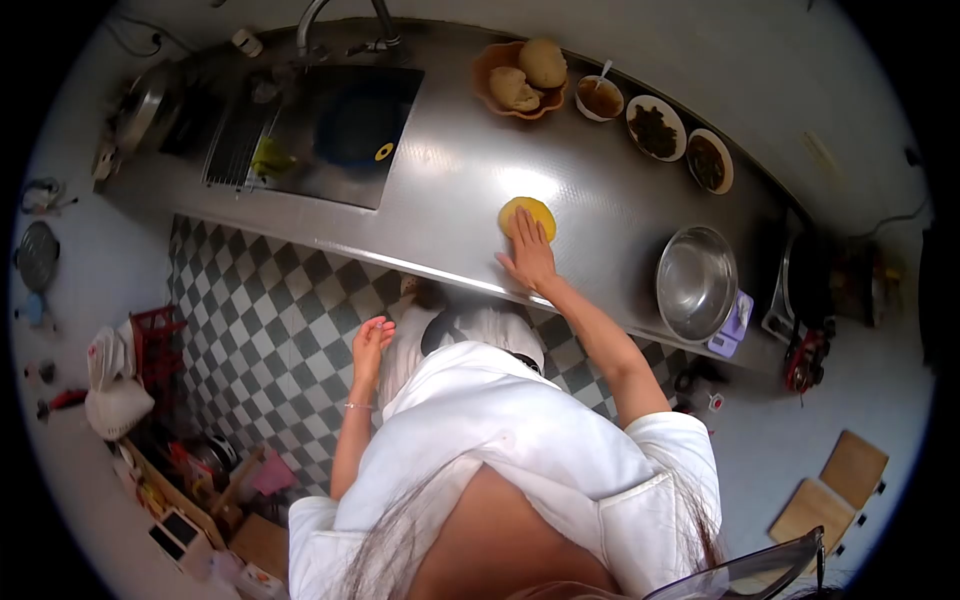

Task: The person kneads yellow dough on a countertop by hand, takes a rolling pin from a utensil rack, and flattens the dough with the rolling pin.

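My right hand (pixel 530 252) rests with its fingers spread over a round, flat yellow piece of dough (pixel 541 214) on the steel counter (pixel 450 200). The yellow edge shows around the fingertips. My left hand (pixel 373 338) is raised off the counter's front edge, over the checkered floor; its fingers are curled, and whatever they might hold is too small to make out. Behind the dough, a scalloped basket (pixel 487 82) holds two pale dough lumps (pixel 542 63).
A small bowl with a spoon (pixel 600 98) and two bowls of dark food (pixel 656 128) line the counter's back. At right, a metal bowl (pixel 696 284) stands by a purple scale (pixel 733 325). The sink (pixel 300 185) is at left.
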The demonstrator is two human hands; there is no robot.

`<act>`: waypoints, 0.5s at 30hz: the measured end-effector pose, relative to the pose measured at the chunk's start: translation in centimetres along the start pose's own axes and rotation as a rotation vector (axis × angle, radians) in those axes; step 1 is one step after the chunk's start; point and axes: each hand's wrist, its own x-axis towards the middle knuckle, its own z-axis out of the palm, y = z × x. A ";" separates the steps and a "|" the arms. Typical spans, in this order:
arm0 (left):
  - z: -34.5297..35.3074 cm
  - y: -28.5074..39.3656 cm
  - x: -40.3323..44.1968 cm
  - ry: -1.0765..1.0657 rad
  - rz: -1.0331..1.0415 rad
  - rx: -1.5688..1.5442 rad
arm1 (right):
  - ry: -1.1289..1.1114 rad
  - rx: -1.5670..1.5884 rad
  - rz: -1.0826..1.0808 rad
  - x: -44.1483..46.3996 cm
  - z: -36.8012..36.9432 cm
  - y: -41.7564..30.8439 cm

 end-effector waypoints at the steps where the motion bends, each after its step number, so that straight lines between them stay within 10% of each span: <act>1: -0.8 0.5 1.1 -0.024 0.015 0.005 | -0.003 0.007 0.043 0.2 0.7 -0.3; 15: -17.5 4.7 13.1 -0.189 0.039 0.052 | 0.002 -0.088 0.553 -0.6 3.9 -2.4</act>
